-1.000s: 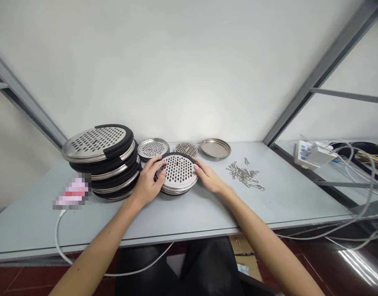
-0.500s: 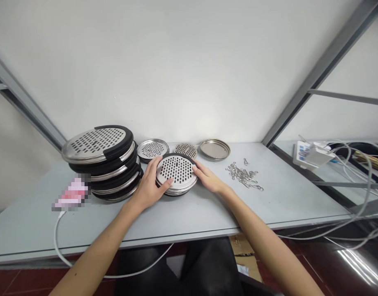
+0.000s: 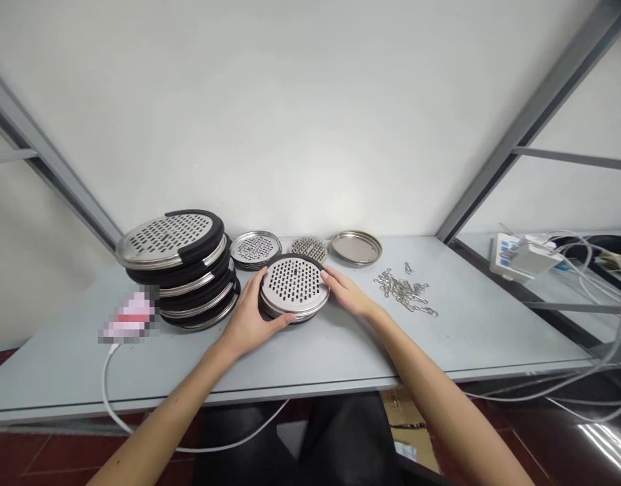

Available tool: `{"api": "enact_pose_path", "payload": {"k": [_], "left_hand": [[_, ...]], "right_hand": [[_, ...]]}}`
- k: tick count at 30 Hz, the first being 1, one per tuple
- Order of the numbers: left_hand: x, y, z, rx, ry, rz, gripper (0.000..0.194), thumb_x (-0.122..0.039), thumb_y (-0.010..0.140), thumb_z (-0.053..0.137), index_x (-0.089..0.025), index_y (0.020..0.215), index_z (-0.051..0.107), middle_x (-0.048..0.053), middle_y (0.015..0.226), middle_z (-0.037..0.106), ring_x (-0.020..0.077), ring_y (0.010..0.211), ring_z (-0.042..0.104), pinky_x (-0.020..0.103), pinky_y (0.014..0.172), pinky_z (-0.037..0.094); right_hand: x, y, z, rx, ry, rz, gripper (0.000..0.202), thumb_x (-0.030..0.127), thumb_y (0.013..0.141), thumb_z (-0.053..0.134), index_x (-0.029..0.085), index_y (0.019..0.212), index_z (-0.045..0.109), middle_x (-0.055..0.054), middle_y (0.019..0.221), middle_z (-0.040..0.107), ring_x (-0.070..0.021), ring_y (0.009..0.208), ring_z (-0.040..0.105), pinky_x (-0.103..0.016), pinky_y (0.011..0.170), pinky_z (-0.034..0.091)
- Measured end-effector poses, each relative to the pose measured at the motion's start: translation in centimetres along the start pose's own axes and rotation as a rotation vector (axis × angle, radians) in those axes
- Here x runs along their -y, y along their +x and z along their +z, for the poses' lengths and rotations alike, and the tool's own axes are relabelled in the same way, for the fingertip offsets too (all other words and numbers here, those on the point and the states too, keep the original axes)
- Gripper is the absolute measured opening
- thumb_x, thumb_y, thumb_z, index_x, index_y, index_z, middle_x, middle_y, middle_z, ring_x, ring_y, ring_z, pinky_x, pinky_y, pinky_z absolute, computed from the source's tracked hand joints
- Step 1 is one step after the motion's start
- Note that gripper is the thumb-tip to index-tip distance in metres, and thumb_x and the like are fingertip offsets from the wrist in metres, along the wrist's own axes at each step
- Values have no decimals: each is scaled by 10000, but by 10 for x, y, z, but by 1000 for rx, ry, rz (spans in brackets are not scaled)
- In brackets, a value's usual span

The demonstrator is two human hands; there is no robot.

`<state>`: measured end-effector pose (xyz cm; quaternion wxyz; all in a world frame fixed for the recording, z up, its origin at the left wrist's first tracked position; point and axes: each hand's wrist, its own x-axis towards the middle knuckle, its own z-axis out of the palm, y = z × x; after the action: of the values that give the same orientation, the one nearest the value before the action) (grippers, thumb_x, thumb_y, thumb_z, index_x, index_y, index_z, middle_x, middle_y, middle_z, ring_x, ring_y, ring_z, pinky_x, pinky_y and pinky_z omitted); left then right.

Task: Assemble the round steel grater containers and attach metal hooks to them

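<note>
A round metal disc with slots (image 3: 296, 282) and a black rim band lies on the grey table in front of me, with more metal rims showing beneath it. My left hand (image 3: 250, 320) curves round its left side, thumb along the near edge. On the right side my right hand (image 3: 345, 291) grips the edge, with its fingertips on the rim. Behind the disc are a pile of slotted plates (image 3: 256, 248), a perforated disc (image 3: 309, 249) and a shallow metal lid (image 3: 356, 247).
A tall stack of black-rimmed discs (image 3: 169, 239) stands at left, beside a blurred pink item (image 3: 129, 316) with a white cable. Small metal clips (image 3: 401, 290) lie scattered at right. A power strip (image 3: 510, 256) and cables lie beyond the frame post.
The left thumb has moved off the top of the disc down to its near edge. The whole view has shifted slightly, with the table's things appearing a little further right.
</note>
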<state>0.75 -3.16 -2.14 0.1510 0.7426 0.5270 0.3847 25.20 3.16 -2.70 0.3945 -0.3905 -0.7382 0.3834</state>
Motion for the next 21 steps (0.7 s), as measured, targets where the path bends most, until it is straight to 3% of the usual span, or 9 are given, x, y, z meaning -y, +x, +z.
{"api": "enact_pose_path", "payload": {"k": [9,21], "left_hand": [[-13,-3,14,78,-50,34,992,-522,697,765,-242,1480,225,148,1500,351,320,1396,343,497,1133,334],[-34,4,38,86,-66,93,965,-508,727,745,-236,1478,204,158,1501,333,335,1404,321,531,1150,291]], "right_hand": [[0,-9,-20,-30,-77,53,483,526,960,379,210,1245,607,-53,1173,684,-249,1070,619,-433,993,455],[-17,-35,-38,-229,-206,59,547,582,963,277,185,921,651,-53,839,699,-241,827,620,-370,814,487]]}}
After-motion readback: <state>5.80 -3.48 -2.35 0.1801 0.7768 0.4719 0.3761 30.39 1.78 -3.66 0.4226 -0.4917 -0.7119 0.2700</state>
